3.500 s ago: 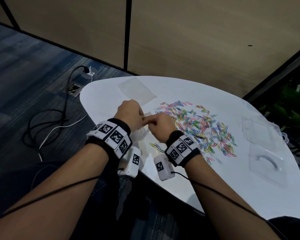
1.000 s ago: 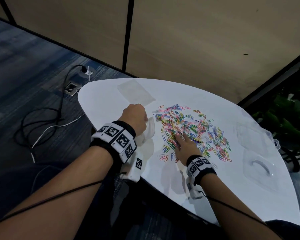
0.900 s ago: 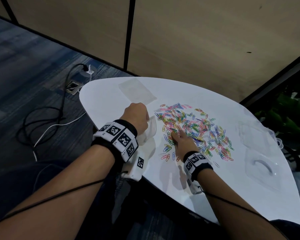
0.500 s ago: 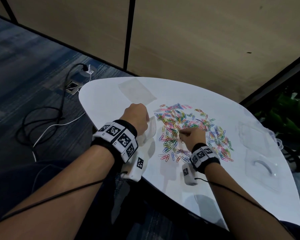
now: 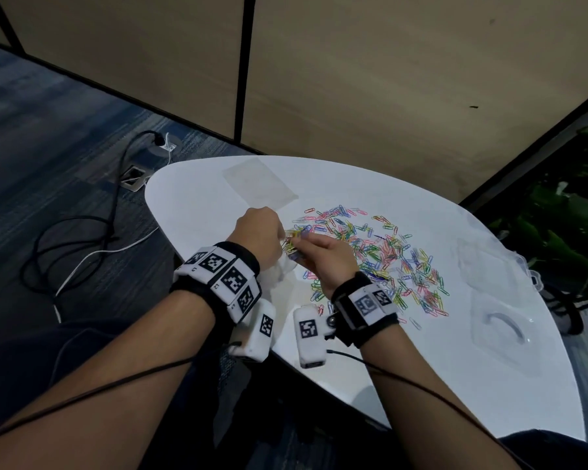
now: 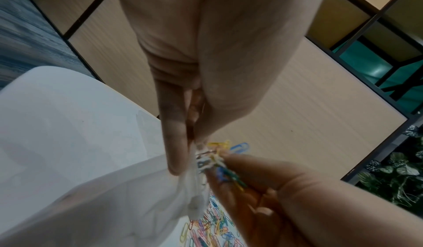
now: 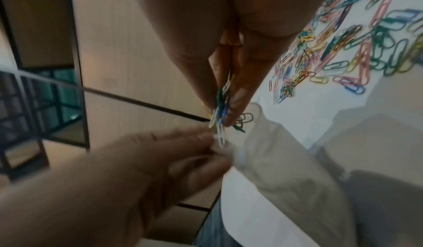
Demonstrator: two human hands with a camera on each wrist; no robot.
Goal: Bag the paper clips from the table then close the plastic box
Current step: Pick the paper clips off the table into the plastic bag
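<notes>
A heap of coloured paper clips [image 5: 384, 256] lies spread over the middle of the white table [image 5: 421, 368]. My left hand [image 5: 260, 237] pinches the rim of a small clear plastic bag [image 5: 280, 271] at the table's near left edge; the bag [image 6: 114, 205] hangs below the fingers. My right hand [image 5: 326, 259] pinches a bunch of clips [image 7: 220, 113] right at the bag's mouth [image 7: 249, 124]. The clear plastic box [image 5: 499, 300] lies open at the right, its two halves flat on the table.
A second flat clear bag [image 5: 260, 184] lies at the table's far left. Cables and a floor socket [image 5: 133, 173] are on the carpet to the left. A wall panel stands behind the table and a green plant [image 5: 564, 225] grows at the right.
My right hand pressed into the heap, pinched up a bunch of clips and carried it left to the bag's mouth. My left hand kept its hold on the bag.
</notes>
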